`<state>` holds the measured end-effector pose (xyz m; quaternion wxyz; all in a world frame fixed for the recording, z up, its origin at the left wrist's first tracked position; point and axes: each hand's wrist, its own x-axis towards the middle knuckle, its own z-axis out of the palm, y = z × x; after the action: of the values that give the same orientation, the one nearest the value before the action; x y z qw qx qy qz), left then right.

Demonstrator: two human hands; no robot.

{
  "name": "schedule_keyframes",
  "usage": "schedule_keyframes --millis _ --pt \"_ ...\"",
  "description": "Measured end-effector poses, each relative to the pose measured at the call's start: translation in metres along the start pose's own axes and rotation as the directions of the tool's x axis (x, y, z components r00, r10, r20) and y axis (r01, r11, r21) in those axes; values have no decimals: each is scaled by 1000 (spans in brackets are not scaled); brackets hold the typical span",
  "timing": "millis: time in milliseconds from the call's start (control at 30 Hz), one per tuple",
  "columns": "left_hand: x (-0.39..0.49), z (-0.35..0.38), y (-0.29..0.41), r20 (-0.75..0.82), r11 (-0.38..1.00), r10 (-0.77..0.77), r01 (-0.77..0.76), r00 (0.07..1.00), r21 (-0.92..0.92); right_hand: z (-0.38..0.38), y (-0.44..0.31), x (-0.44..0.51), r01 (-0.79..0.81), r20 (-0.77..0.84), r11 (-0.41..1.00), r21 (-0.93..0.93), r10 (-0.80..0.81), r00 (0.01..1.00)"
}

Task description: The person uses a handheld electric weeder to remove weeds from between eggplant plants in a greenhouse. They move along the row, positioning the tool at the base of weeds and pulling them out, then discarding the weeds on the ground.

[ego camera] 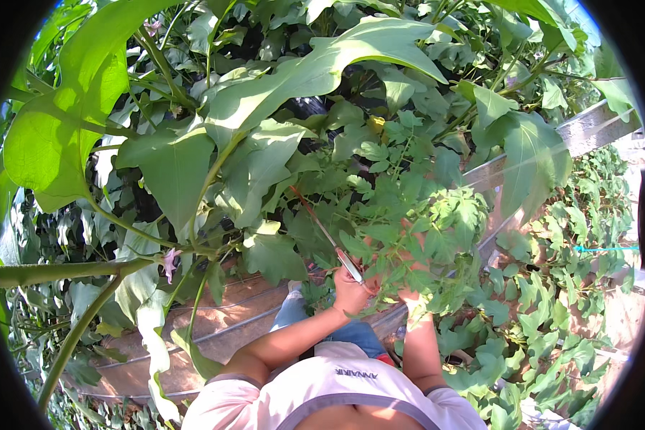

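Note:
My left hand (352, 293) is closed around a long, slim hand tool (349, 264) with red and silver parts. A narrow reddish-brown length of it points up and left among the leaves; I cannot tell its exact kind. Just right of it, my right hand (413, 298) reaches into a bushy plant with divided, tomato-like leaves (454, 215). Leaves cover most of its fingers, so its grip is hidden. The tomato-like foliage stands directly before me, close to both hands.
Large lobed leaves (166, 172) and a thick stem (70, 271) with a pale purple flower (169, 262) crowd the left. A pale beam (596, 126) slants across the right. Thin pipes (236, 330) run along bare soil (140, 379). More leafy plants (537, 317) grow at right.

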<state>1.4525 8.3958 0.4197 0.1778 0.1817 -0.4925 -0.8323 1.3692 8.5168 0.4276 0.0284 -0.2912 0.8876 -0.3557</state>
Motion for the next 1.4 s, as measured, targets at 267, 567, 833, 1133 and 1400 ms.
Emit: schedule_keyframes --millis 267,567,833,1133,1400 --pt "17 -2 -73 354 608 -290 457 889 -649 -80 -71 73 402 -104 910 -107 -412 905" --pt "76 60 -1 -139 764 -38 -61 990 -642 -49 -2 105 -123 53 261 958 260 964" --pt "98 86 -22 -428 963 260 -201 866 179 -93 2 132 -306 342 342 889 -50 938" --pt "87 107 -7 -38 849 129 -91 991 521 -120 10 137 -23 154 539 842 -200 968" --pt "90 85 16 302 934 -261 161 917 318 -123 49 131 -444 382 101 890 366 849"
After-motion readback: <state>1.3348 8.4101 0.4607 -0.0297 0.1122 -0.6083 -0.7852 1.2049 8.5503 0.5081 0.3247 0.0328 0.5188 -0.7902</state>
